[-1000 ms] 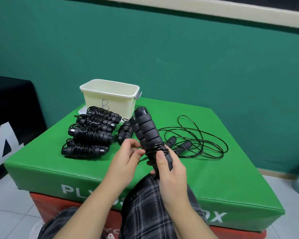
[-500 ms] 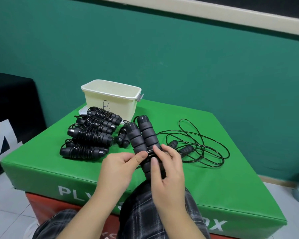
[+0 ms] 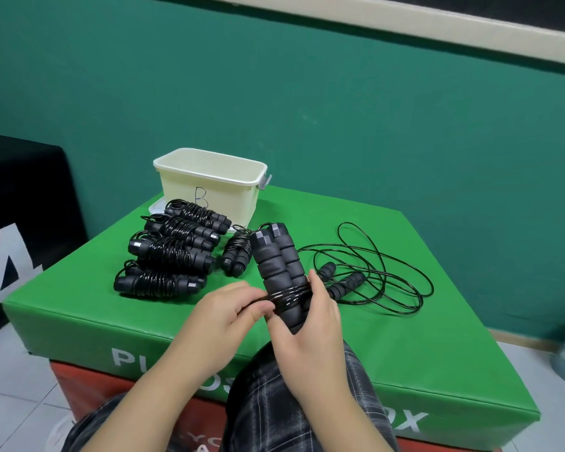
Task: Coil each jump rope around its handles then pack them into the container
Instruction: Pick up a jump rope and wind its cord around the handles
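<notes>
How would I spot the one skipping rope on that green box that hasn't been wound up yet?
Start at the green padded box and the cream container at its far edge. Left of centre lie the coiled bundles; look instead to the right of the person's hands. There the loose rope sprawls in wide open loops, its two black handles bare, with no cord wrapped around them.

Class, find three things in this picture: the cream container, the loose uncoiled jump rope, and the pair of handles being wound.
cream container [image 3: 180, 187], head view, on its front wall.
loose jump rope [image 3: 402, 256], head view, on a cord loop.
handles in hand [image 3: 271, 259], head view, on the left foam grip.
</notes>
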`<state>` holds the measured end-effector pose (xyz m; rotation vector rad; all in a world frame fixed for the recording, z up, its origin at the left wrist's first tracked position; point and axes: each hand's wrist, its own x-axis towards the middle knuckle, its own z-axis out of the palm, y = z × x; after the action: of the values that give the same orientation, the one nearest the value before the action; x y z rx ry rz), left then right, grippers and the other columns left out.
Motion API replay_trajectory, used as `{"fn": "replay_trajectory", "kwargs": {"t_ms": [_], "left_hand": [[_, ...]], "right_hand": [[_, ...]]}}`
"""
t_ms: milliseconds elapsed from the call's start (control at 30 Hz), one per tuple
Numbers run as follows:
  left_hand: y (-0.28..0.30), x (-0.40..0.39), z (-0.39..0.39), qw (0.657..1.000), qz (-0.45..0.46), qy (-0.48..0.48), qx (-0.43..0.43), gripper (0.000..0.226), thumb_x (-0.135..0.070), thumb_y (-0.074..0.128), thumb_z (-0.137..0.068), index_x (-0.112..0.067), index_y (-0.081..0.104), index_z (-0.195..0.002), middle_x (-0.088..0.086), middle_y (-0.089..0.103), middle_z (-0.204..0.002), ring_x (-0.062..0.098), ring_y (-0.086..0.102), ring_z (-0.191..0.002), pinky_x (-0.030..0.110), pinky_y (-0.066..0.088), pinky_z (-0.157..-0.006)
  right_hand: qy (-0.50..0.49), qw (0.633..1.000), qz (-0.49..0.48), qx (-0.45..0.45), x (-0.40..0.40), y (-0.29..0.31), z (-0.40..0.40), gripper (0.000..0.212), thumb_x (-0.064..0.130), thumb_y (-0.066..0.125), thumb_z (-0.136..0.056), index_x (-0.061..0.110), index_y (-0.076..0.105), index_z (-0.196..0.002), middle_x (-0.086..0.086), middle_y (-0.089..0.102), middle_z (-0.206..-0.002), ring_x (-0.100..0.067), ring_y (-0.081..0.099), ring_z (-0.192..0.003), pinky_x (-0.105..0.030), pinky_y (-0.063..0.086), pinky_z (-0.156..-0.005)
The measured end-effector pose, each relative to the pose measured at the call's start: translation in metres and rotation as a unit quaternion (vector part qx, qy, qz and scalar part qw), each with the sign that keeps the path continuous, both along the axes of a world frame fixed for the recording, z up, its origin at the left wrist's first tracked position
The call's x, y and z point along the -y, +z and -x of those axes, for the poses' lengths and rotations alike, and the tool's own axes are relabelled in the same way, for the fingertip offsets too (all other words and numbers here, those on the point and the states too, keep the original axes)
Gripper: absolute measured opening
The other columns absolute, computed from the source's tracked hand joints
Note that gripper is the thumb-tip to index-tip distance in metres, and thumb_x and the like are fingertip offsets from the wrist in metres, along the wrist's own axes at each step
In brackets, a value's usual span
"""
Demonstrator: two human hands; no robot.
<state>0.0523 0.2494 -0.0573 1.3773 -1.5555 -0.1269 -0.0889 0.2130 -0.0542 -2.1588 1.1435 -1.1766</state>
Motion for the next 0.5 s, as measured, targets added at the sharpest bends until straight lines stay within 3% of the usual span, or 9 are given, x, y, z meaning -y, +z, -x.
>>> {"fn": "replay_trajectory", "kwargs": {"t_ms": [67, 133, 233, 300, 400, 500], "left_hand": [[-0.004, 0.001, 0.001, 0.999, -0.015, -0.028, -0.011, 0.013, -0.044, 0.045, -0.089, -0.049, 0.053, -0.098, -0.018, 0.056, -0.086, 0.002, 0.053, -0.071, 0.018, 0.044, -0.064], [-0.009, 0.001, 0.004, 0.997, -0.042, -0.039, -0.05, 0.019, -0.038, 0.042, -0.09, -0.054, 0.05, -0.098, -0.014, 0.057, -0.081, 0.006, 0.049, -0.062, 0.022, 0.043, -0.059], [-0.015, 0.007, 0.009, 0.999, -0.046, 0.003, -0.017, 0.026, -0.048, 0.031, -0.09, -0.028, 0.048, -0.09, -0.016, 0.056, -0.067, 0.007, 0.045, -0.054, 0.031, 0.035, -0.053], [-0.017, 0.012, 0.01, 0.998, -0.047, 0.047, -0.001, 0.036, -0.051, 0.028, -0.088, -0.021, 0.043, -0.076, -0.014, 0.055, -0.059, 0.009, 0.044, -0.053, 0.037, 0.034, -0.053], [-0.017, 0.017, 0.008, 0.995, -0.077, 0.066, -0.024, 0.045, -0.065, 0.023, -0.079, -0.026, 0.037, -0.062, -0.005, 0.043, -0.049, 0.021, 0.041, -0.053, 0.044, 0.037, -0.055], [-0.019, 0.023, 0.008, 0.992, -0.083, 0.031, -0.095, 0.053, -0.065, 0.029, -0.075, -0.016, 0.047, -0.065, -0.005, 0.049, -0.052, 0.017, 0.044, -0.053, 0.041, 0.038, -0.056]], "right_hand": [[-0.014, 0.999, -0.015, 0.027, 0.0, 0.0, 0.0, 0.073, 0.037, 0.07, -0.082, 0.019, 0.034, -0.143, 0.01, 0.046, -0.126, -0.004, 0.036, -0.118, -0.021, 0.029, -0.102], [-0.021, 0.998, -0.029, 0.053, -0.002, 0.002, -0.002, 0.072, 0.046, 0.067, -0.08, 0.019, 0.039, -0.139, 0.009, 0.049, -0.124, -0.006, 0.041, -0.118, -0.021, 0.032, -0.102], [-0.019, 0.996, -0.012, 0.091, -0.004, 0.003, -0.004, 0.076, 0.06, 0.054, -0.073, 0.015, 0.046, -0.133, 0.01, 0.045, -0.118, 0.012, 0.039, -0.109, 0.0, 0.025, -0.093], [-0.012, 0.993, -0.017, 0.115, -0.003, 0.004, -0.003, 0.072, 0.056, 0.059, -0.073, 0.014, 0.049, -0.13, 0.01, 0.045, -0.112, 0.017, 0.039, -0.106, 0.004, 0.026, -0.086], [0.01, 0.987, -0.048, 0.151, -0.001, 0.003, -0.001, 0.066, 0.05, 0.063, -0.072, 0.019, 0.051, -0.128, 0.013, 0.048, -0.11, 0.012, 0.044, -0.106, 0.0, 0.031, -0.084], [0.031, 0.979, -0.079, 0.186, 0.001, 0.0, 0.0, 0.063, 0.06, 0.058, -0.068, 0.03, 0.053, -0.122, 0.011, 0.056, -0.112, 0.0, 0.053, -0.106, -0.015, 0.04, -0.092]]}}
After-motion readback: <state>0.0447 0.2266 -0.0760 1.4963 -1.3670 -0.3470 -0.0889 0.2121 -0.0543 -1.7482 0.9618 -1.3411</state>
